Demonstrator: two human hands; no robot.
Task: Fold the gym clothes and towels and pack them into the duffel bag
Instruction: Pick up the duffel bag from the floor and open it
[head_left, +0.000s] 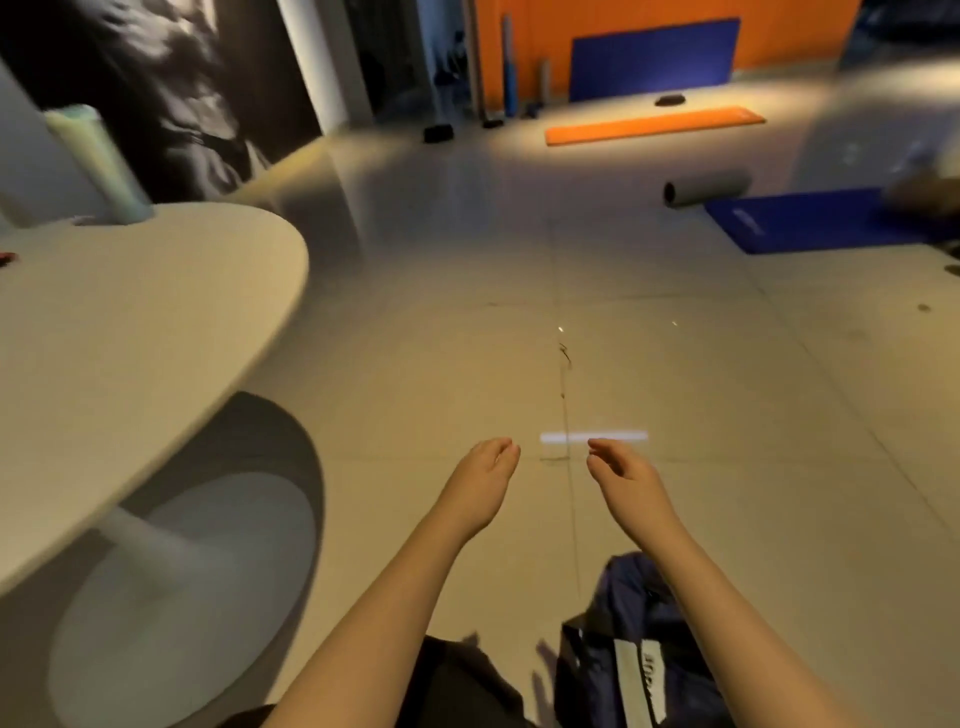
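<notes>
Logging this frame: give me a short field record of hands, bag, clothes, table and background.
left hand: open, empty, held out over the floor
right hand: open, empty, apart from the left
duffel bag: navy, on the floor under the right forearm
to fold: nothing clearly in view
dark fabric: at bottom edge, unidentified
table: white, round, at left; pale green roll at its far edge
background: orange mat, grey roll, blue mat

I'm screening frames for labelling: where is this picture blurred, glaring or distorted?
Head view: dim, warm light; a bright glare strip lies on the tiled floor; the duffel bag at the bottom and the far right edge are smeared by blur; the wide-angle lens bows the rim of the white table.
</notes>
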